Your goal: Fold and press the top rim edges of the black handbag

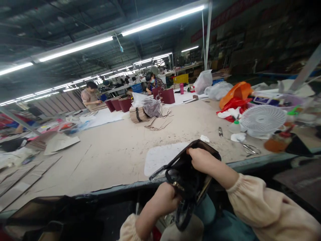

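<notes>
A black handbag (184, 167) with looped handles is tilted over the table's front edge, above my lap. My right hand (202, 160) reaches over its upper part, fingers curled on the rim or lining near the opening. Lower down, my left hand (167, 199) is closed against the bag's near side, close to a small gold-coloured metal fitting (177, 184). A dark handle loop (184, 214) hangs beside that hand. The bag hides some fingertips of both hands. Beneath the bag's far edge, a white sheet (159, 157) lies on the table.
Scissors (250, 149), small snips (220, 131), a white fan (263, 119) and a glue bottle (278, 142) are on the right. Stacked brown pieces (137, 114) and maroon boxes (167, 96) stand farther back. Another dark bag (50, 214) sits lower left. Two people (90, 95) work across the table.
</notes>
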The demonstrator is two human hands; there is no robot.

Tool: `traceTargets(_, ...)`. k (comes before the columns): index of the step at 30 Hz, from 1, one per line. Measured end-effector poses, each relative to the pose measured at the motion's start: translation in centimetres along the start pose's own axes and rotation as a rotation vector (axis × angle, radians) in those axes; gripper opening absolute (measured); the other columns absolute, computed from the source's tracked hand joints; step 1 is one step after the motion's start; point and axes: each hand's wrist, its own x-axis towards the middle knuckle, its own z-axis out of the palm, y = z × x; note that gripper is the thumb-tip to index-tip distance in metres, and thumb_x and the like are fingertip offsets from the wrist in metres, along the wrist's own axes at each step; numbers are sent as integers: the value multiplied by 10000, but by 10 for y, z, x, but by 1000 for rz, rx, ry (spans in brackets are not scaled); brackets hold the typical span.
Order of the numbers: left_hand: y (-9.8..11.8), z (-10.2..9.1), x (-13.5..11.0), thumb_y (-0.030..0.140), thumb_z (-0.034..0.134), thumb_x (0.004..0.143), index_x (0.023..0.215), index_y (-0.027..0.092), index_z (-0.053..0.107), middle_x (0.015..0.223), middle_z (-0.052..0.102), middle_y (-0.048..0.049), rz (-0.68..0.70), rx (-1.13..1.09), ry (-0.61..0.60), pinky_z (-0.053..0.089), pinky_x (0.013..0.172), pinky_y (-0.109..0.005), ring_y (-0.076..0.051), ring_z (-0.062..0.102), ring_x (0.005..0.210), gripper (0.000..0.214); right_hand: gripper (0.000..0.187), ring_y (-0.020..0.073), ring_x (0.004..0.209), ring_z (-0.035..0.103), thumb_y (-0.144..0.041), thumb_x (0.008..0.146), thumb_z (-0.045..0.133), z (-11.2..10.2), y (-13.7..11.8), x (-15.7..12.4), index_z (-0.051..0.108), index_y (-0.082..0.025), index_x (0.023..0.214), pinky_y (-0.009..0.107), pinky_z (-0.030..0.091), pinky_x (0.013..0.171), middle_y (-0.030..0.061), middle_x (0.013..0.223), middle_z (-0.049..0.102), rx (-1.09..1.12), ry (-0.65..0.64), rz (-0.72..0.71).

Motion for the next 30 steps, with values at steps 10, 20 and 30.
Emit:
traceTargets(10,-34,-34,35,327,633,733,1191,184,547,1110,637,-91,-131,92,308,460,862,-336,-223,586,1007,487,267,185,813,621,-92,675,492,-19,19,21,711,-191,791,242,411,687,68,845,704,-54,-82,-186)
traceTargets(20,-17,-56,36,337,529,792,770,170,642,658,617,-4,-365,127,339,349,571,-230,-133,544,619,202,193,216,666,640,-80,718,506,-48,-17,-24,689,-138,722,277,410,545,103,719,665,-264,-26,-248)
traceTargets(30,-29,-32,22,333,541,788,820,151,641,734,634,-11,-430,-145,429,415,642,-244,-159,558,707,210,111,245,955,559,-169,800,538,-45,-31,-30,598,-160,892,351,445,793,117,1039,610,-93,410,-258)
